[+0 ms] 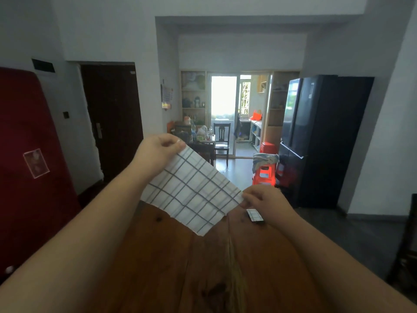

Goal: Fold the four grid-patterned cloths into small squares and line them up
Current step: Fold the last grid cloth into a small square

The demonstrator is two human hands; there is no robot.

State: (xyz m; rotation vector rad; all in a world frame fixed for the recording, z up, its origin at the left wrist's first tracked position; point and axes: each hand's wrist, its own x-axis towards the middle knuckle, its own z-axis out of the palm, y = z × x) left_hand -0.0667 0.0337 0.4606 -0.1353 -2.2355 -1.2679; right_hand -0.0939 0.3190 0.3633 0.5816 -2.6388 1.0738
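Head view: left hand [158, 151] and right hand [265, 199] each pinch a corner of the grid-patterned cloth [191, 190], its long axis slanting down rightward over the table [180, 272].

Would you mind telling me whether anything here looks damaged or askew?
The wooden table seems cracked along its middle, and the grid cloth hangs tilted, left hand higher than right hand.

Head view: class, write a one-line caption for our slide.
Left hand and right hand pinch opposite corners of a grid cloth, held up over a wooden table.
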